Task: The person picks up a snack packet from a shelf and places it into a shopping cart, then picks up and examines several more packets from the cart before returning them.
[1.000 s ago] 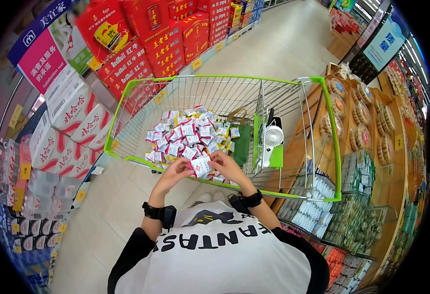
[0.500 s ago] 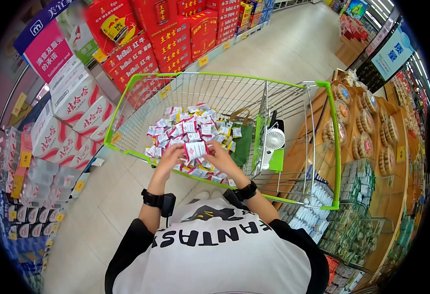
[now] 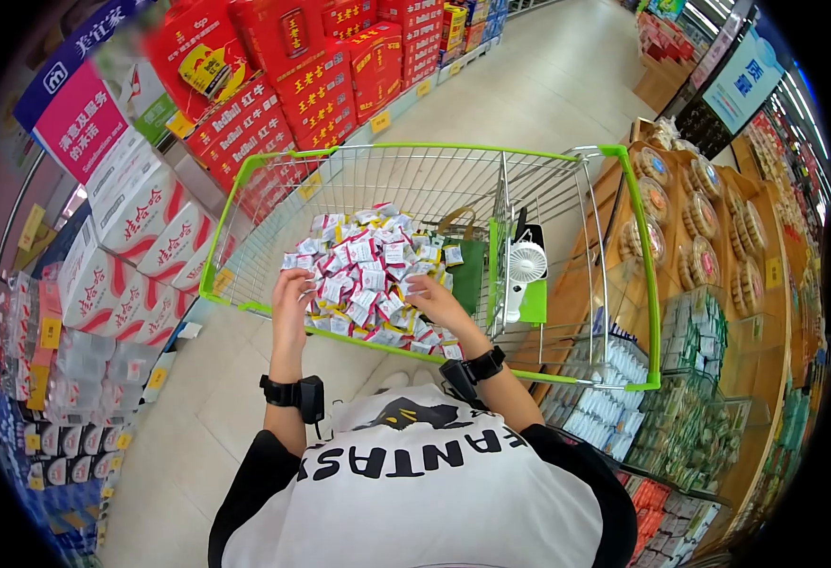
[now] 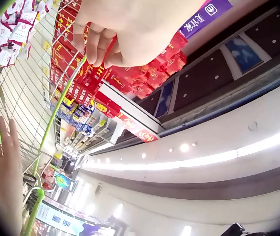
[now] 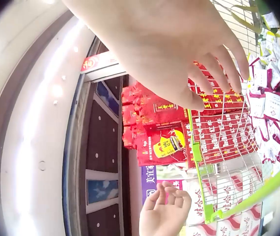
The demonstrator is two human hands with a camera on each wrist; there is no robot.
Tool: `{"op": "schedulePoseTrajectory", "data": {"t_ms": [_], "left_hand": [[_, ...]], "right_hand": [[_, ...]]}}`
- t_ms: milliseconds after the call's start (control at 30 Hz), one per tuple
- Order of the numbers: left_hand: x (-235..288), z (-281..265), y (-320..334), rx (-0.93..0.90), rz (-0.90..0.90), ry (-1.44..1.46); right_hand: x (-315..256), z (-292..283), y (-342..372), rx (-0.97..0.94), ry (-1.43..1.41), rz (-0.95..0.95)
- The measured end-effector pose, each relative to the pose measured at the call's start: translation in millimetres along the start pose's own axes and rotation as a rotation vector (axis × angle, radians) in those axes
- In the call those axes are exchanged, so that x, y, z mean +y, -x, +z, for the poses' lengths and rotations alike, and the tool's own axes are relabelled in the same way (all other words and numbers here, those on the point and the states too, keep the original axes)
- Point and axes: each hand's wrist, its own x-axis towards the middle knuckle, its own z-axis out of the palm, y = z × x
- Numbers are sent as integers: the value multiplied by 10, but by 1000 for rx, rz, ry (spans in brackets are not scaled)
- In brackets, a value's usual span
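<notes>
A heap of small white packets with pink or yellow ends (image 3: 363, 251) lies in a green-rimmed shopping cart (image 3: 434, 149). At the heap's near left side is my left hand (image 3: 292, 289), its fingers loosely bent with nothing in them. My right hand (image 3: 434, 301) hovers at the heap's right side, fingers relaxed and holding nothing. Both hands look empty in the wrist views too, the left hand (image 4: 130, 29) with loosely bent fingers and the right hand (image 5: 184, 59) beside the cart's wire wall. Between the hands the packets lie loose on top of each other.
A green bag (image 3: 469, 275) lies right of the heap. Beyond it, a white handheld fan (image 3: 528, 265) sits by the cart's divider. Red drink boxes (image 3: 316, 85) and white cartons (image 3: 141, 208) stand stacked to the left; wooden shelves (image 3: 718, 213) with packaged food line the right.
The white packet that both hands held between their fingers has been let go over the heap. My hands have spread apart, the left one moving left.
</notes>
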Motion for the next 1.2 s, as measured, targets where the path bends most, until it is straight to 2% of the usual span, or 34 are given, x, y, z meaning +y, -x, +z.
{"op": "schedulePoseTrajectory", "data": {"t_ms": [100, 167, 200, 267, 333, 400, 467, 533, 567, 633, 667, 733, 800, 867, 933, 1000, 1033, 1100, 1133, 1200], "left_hand": [[353, 201, 153, -88, 44, 9], [691, 379, 287, -318, 192, 115], [887, 476, 394, -328, 189, 114], [1286, 674, 630, -669, 553, 97], [1569, 785, 819, -1031, 717, 234], [1995, 993, 960, -1522, 790, 224], [2053, 1077, 1121, -1663, 805, 470], [2073, 1255, 1252, -1683, 911, 670], [2147, 1280, 1291, -1694, 903, 688], [2292, 1324, 1355, -1924, 645, 618], [2309, 1343, 1365, -1938, 634, 631], [2321, 1375, 1371, -2041, 473, 769], [2317, 1369, 1349, -2074, 491, 804], [2312, 1371, 1343, -2119, 570, 802], [2294, 1366, 1323, -2179, 605, 783], [2271, 1364, 1323, -2234, 652, 758], [2264, 1366, 1328, -2242, 674, 749], [2268, 1360, 1344, -2250, 704, 731], [2278, 1352, 1352, -2228, 731, 688], [2294, 1350, 1372, -2196, 765, 628]], "right_hand": [[-45, -8, 70, 13, -16, 8], [-39, -14, 98, 14, 6, -21], [-37, -18, 109, 26, -6, -13], [-60, -39, 148, 53, -17, -3], [-124, -57, 215, 12, -18, 22], [-135, -43, 258, 40, 16, 4], [-220, -18, 325, 51, 63, -76], [-291, -2, 389, 65, 65, -84], [-348, 2, 420, -4, 54, -87], [-511, -27, 517, -125, 57, -117], [-649, -75, 598, -105, 56, -113], [-949, -262, 820, -435, 95, -242], [-1145, -540, 1064, -462, -50, -144], [-1035, -854, 1220, -56, -231, -160], [-919, -1138, 1157, 678, -260, -210], [-337, -1572, 992, 993, 132, -117], [-33, -1716, 915, 997, 135, -120], [431, -1915, 755, 899, 819, 303], [478, -1933, 704, 897, 820, 294], [588, -1928, 610, 547, 701, 676]]}}
